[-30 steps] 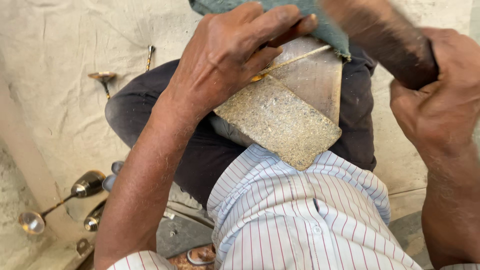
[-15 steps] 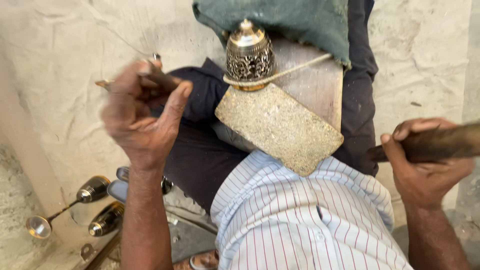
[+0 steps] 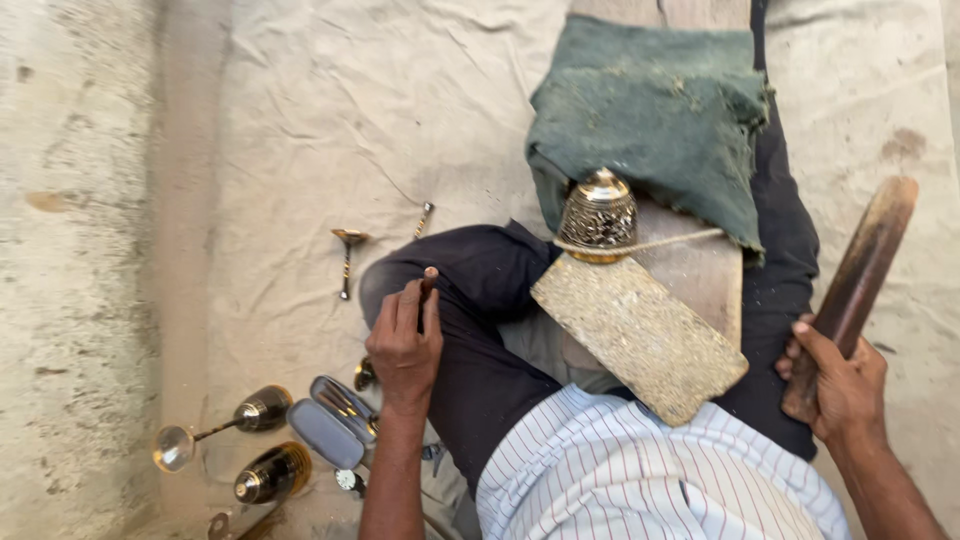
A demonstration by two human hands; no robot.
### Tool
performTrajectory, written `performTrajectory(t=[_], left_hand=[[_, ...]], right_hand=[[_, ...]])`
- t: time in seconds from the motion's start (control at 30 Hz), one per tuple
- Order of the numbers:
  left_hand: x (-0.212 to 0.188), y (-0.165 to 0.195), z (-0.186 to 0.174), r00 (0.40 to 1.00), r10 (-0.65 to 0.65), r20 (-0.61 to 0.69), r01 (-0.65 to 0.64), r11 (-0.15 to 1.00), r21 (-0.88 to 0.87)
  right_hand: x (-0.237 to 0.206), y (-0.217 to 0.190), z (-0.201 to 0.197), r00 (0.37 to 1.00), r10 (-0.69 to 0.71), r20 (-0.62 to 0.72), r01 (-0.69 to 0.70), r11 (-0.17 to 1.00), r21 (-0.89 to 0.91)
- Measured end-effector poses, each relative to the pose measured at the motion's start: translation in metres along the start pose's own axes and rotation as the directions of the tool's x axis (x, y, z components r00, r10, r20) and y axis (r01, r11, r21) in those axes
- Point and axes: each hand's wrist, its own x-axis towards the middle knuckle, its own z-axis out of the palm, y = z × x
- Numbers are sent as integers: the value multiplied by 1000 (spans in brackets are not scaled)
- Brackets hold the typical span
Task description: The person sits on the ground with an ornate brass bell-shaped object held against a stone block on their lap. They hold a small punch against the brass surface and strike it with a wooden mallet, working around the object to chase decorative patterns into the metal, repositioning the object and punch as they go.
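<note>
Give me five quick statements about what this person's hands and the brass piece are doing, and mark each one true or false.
1. The right hand grips a dark wooden stick. True.
2. The left hand rests on the brass piece. False: it is apart from it, holding a small tool.
3. A cord runs across the brass piece's base. True.
4. The green cloth covers the brass piece fully. False: the piece shows in front of it.
5. The rough slab lies on the lap. True.
</note>
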Motion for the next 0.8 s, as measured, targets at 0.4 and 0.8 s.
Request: performTrajectory(t=[0.4, 0.8], left_hand=[[2, 11, 26, 947, -259, -190, 151, 881, -449], [22, 2, 28, 907, -376, -188, 267, 861, -434]], right_hand=[[-12, -3, 15, 999, 4, -53, -1, 998, 68], [-21, 6, 36, 966, -121, -228, 99, 990, -104]])
